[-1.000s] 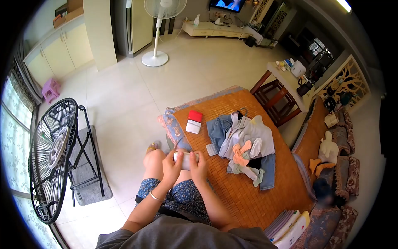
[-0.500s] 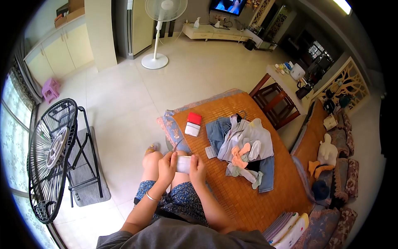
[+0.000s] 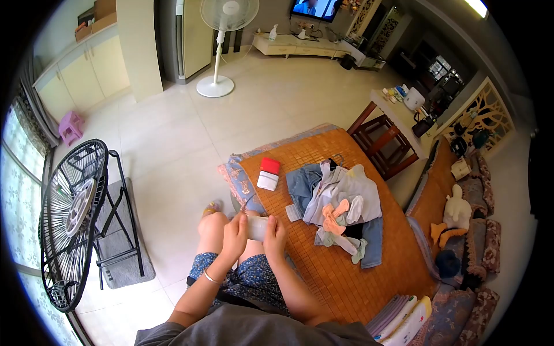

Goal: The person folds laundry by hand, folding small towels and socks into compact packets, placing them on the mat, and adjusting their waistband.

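A small whitish folded item is held above my lap between my two hands. My left hand grips its left end, thumb on top. At its right end, my right hand pinches it in the same way. To the right, a heap of clothes lies on the orange-brown mat, with peach and pale small pieces on top and blue denim beneath. A red folded item and a white folded item lie together near the mat's left edge.
A black round-backed chair stands at the left over a grey rug. Farther off are a white standing fan and a wooden chair. Folded cloths and a plush toy are at the right.
Compared with a second ago, my hands are slightly lower and the whitish item has been turned between them. My grip on it stays. The picture on the television has changed.
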A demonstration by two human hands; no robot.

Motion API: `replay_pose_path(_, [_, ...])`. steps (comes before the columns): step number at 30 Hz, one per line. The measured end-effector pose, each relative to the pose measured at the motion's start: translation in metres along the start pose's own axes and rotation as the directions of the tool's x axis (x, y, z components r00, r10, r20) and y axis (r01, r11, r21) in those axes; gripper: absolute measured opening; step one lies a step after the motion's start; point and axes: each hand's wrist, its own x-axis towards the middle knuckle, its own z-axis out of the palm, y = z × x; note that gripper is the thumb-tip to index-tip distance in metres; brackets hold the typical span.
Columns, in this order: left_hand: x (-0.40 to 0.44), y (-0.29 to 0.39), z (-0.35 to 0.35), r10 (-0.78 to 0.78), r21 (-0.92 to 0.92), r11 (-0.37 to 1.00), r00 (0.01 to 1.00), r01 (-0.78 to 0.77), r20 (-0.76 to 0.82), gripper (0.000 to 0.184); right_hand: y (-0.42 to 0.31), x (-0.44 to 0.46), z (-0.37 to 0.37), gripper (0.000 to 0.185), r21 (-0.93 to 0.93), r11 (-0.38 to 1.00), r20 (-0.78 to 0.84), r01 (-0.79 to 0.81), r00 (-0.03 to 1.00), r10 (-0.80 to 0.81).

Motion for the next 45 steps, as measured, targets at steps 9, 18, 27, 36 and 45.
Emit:
replay_pose_path(9, [0.006,0.005,-0.002,-0.034,0.092,0.995,0.998,0.028,0.057,0.030,-0.012,0.004,-0.002,0.035,-0.025,1.000,0.013,0.003,1.000,-0.002])
replay_pose_path(18, [0.011,0.035,-0.013,0.168,0.267,0.951,0.985,-0.154,-0.029,0.032,-0.021,0.008,0.003,0.035,-0.005,0.999,0.075,-0.048,0.996,0.049])
replay_pose_path(27, [0.011,0.036,-0.011,0.147,0.164,0.978,0.982,-0.126,-0.122,0.030,-0.001,0.003,0.012,0.037,0.128,0.983,0.045,-0.130,0.991,0.126])
replay_pose_path(36, [0.016,0.030,-0.020,-0.013,0.075,0.997,0.994,0.021,-0.108,0.027,-0.018,-0.003,0.012,0.029,0.256,0.947,0.292,-0.196,0.949,0.117])
replay_pose_path(45, [0.017,0.043,-0.028,0.039,0.230,0.972,0.999,-0.043,0.022,0.021,-0.003,0.004,0.011,0.031,0.155,0.987,0.199,-0.040,0.980,0.009])
